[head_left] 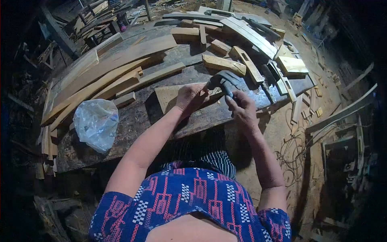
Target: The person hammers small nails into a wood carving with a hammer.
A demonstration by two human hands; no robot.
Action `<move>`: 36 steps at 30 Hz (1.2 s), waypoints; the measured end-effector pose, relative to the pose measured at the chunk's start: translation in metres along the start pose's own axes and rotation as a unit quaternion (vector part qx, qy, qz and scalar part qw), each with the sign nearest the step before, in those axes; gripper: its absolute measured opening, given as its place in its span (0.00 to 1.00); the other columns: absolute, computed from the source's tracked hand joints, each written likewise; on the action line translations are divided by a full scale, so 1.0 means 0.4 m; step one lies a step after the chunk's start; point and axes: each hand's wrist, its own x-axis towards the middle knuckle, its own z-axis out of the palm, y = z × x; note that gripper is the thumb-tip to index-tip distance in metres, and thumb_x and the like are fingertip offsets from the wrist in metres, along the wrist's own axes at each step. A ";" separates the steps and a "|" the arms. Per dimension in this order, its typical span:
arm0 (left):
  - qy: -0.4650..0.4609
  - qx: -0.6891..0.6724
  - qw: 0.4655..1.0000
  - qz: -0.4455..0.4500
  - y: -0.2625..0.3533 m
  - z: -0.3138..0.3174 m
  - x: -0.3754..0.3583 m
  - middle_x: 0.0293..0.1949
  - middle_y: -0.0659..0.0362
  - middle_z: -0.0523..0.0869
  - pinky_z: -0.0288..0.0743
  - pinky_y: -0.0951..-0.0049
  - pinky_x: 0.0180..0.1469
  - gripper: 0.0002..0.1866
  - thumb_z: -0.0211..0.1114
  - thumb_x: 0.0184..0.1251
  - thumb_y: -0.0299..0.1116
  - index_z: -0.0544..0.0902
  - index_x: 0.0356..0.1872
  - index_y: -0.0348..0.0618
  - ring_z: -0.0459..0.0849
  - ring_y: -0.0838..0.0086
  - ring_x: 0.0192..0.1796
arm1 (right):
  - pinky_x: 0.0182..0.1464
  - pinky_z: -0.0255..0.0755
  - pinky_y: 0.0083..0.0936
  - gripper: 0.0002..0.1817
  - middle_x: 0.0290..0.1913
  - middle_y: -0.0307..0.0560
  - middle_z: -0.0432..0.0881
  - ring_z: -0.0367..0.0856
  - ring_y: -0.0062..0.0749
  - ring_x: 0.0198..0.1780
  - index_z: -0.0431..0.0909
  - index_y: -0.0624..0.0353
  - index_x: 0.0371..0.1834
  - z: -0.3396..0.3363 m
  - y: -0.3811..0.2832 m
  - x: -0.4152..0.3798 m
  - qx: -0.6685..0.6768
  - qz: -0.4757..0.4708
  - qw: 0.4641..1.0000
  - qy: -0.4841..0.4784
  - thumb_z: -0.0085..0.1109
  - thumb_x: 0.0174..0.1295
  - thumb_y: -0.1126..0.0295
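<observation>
Workbench (pixel 135 133), dark wood, surface worn and stained. Bearing, by clock face from its middle:
- 6 o'clock, near edge: flat board (pixel 166 93), light brown, partly hidden.
- 8 o'clock: plastic bag (pixel 96 126), translucent, crumpled.
- 9 to 10 o'clock: long boards (pixel 117 66), side by side, some overlapping.
- 12 o'clock: short wood blocks (pixel 184 34).
- 1 to 2 o'clock: pale plank (pixel 250 37).
- 3 o'clock: slotted wood piece (pixel 247 65); beyond, pale block (pixel 292 65).

Across our counter (pixel 141 133), the dark, worn top catches pale light. Beyond it we see a dusty brown floor (pixel 258 157) littered with offcuts, tangled cord (pixel 293 158) at the right, and deep shadow around the edges.
</observation>
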 end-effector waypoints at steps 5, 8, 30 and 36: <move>0.024 0.045 0.998 0.028 -0.017 0.013 0.008 0.30 0.52 0.82 0.76 0.60 0.35 0.09 0.60 0.53 0.40 0.80 0.31 0.49 0.82 0.56 0.35 | 0.24 0.58 0.15 0.07 0.21 0.30 0.69 0.64 0.13 0.23 0.76 0.59 0.34 0.014 0.030 0.015 -0.066 -0.031 0.997 -0.016 0.59 0.60 0.66; 0.048 0.026 0.997 0.052 -0.024 0.019 0.005 0.30 0.52 0.82 0.76 0.60 0.36 0.08 0.59 0.52 0.38 0.81 0.30 0.48 0.82 0.57 0.35 | 0.24 0.57 0.15 0.08 0.21 0.30 0.69 0.64 0.13 0.23 0.76 0.59 0.34 0.010 0.022 0.017 -0.083 -0.041 0.996 -0.003 0.59 0.60 0.66; -0.011 0.051 0.999 0.004 -0.015 -0.001 -0.010 0.26 0.48 0.82 0.76 0.58 0.34 0.11 0.57 0.56 0.39 0.79 0.23 0.43 0.83 0.54 0.33 | 0.25 0.61 0.15 0.10 0.21 0.33 0.71 0.66 0.14 0.23 0.77 0.61 0.38 -0.006 -0.012 0.022 0.029 0.014 0.999 -0.024 0.59 0.61 0.66; -0.001 0.096 0.995 0.035 -0.034 0.018 -0.013 0.25 0.53 0.81 0.76 0.61 0.33 0.07 0.60 0.56 0.37 0.79 0.26 0.45 0.82 0.57 0.31 | 0.24 0.59 0.15 0.09 0.20 0.32 0.70 0.64 0.14 0.21 0.77 0.61 0.36 -0.015 -0.059 0.011 0.024 0.016 0.999 -0.042 0.59 0.61 0.66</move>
